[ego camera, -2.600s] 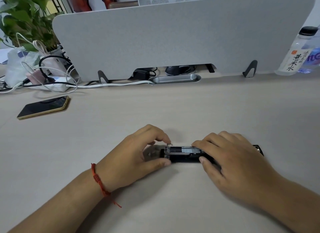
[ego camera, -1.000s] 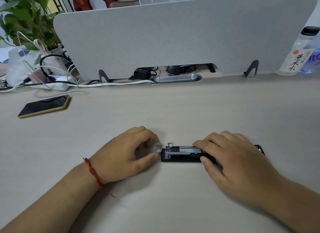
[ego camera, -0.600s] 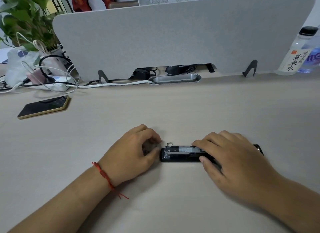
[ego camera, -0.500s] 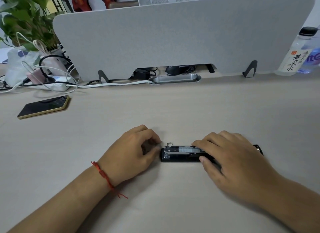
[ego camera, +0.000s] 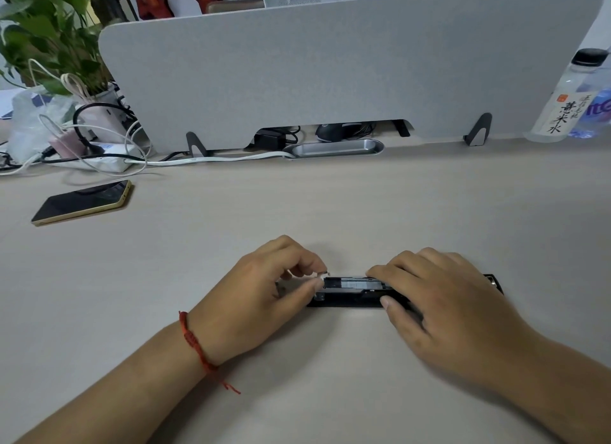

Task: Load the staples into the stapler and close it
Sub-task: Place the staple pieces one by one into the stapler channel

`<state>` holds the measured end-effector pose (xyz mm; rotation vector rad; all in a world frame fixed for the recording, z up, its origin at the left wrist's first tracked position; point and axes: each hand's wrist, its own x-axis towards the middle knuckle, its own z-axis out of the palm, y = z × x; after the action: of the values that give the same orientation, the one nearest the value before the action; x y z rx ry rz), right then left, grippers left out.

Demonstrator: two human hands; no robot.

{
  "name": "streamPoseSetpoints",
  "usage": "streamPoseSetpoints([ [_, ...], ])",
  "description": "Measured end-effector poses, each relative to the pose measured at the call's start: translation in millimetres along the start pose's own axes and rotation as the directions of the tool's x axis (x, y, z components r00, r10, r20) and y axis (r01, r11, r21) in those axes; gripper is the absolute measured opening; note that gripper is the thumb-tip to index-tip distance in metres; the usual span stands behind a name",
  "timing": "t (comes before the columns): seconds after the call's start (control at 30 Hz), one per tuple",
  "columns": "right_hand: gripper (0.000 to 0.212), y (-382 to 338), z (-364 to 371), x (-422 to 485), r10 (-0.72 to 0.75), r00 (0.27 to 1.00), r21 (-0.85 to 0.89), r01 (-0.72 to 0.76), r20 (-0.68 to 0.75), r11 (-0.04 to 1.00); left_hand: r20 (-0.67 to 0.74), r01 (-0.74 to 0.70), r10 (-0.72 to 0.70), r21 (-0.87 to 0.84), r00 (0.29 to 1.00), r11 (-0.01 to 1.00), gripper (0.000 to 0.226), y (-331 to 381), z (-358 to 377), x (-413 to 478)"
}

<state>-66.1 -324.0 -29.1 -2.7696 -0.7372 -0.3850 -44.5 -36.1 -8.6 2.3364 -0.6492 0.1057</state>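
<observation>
Two bare hands meet low in the middle of the frame over a long black stapler (ego camera: 350, 296), which lies flat on the pale wooden table (ego camera: 330, 205) with its top open. A grey metal strip (ego camera: 352, 281) shows in the open channel. The right hand (ego camera: 439, 304) grips the stapler's right half, thumb on the near side and fingers over the far side. The left hand (ego camera: 264, 288) (a red string bracelet (ego camera: 193, 339) circles its wrist) is curled, with thumb and forefinger tips close together at the stapler's left end. I cannot tell whether they pinch anything. At mid left lies a gold-edged black phone (ego camera: 82, 202). A grey felt divider (ego camera: 330, 73) fills the top.
</observation>
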Motion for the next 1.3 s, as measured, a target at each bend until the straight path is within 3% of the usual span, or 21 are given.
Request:
streamPoseSetpoints([
  [0.6, 0.032, 0.3, -0.1, 0.0, -0.003, 1.0, -0.005, 0.003, -0.001, 1.0, 0.04, 0.005, -0.006, 0.021, 0.999, 1.0, 0.013, 2.7, -1.3, 0.4],
  [0.77, 0.032, 0.0, -0.4, -0.4, 0.003, 1.0, -0.004, -0.003, 0.002, 1.0, 0.061, -0.135, 0.132, 0.063, 0.989, 0.989, 0.031, -7.0, -11.7, -0.8],
  [0.9, 0.032, 0.1, -0.5, -0.4, 0.009, 1.0, -0.001, -0.009, 0.011, 1.0, 0.121, -0.236, 0.225, 0.091, 0.967, 0.967, 0.025, -9.4, -13.0, -0.5],
  [1.1, 0.032, 0.2, -0.5, -0.4, 0.01, 1.0, -0.004, -0.01, 0.016, 1.0, 0.148, -0.269, 0.247, 0.149, 0.957, 0.952, 0.025, -10.6, -5.3, 1.3],
  [1.2, 0.032, -0.7, -1.9, -0.2, 0.009, 1.0, -0.002, -0.009, 0.015, 1.0, 0.18, -0.298, 0.274, 0.124, 0.945, 0.946, 0.04, -8.2, 1.0, 1.2],
  [1.3, 0.031, -2.0, -3.2, 0.0, 0.01, 1.0, -0.003, -0.01, 0.017, 1.0, 0.085, -0.307, 0.3, 0.089, 0.95, 0.947, 0.051, -12.0, -4.9, 1.8],
])
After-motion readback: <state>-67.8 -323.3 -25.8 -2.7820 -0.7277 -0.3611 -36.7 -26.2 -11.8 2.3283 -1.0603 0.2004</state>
